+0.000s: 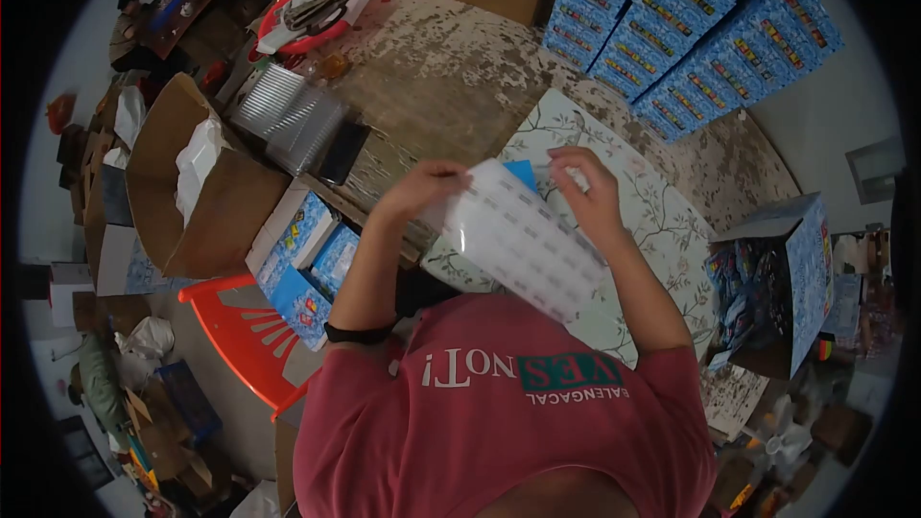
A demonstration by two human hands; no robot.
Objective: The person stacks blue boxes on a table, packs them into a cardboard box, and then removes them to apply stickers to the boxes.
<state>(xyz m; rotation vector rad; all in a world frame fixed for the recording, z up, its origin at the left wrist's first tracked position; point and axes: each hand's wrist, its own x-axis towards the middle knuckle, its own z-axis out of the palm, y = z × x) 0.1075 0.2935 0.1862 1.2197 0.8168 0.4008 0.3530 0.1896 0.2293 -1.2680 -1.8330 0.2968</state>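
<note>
**White printed sheet held at its upper left corner**

The left hand (436, 184) grasps the white sheet (526, 242) by its upper left corner, fingers closed on the edge. The sheet, marked with rows of small dark print, slants across the middle of the frame towards the red shirt (508, 403). The right hand (587, 194) is raised just beside the sheet's upper right side, fingers bent; whether it pinches anything cannot be told. A blue piece (520, 173) shows behind the sheet's top edge.

Below lies a pale branch-patterned cover (672, 230) on the worn bench (422, 48). Blue printed boxes (691, 19) stand stacked at upper right; an open blue box (811, 273) sits at right. Clear ribbed plastic pieces (307, 125) lie at upper left.
</note>
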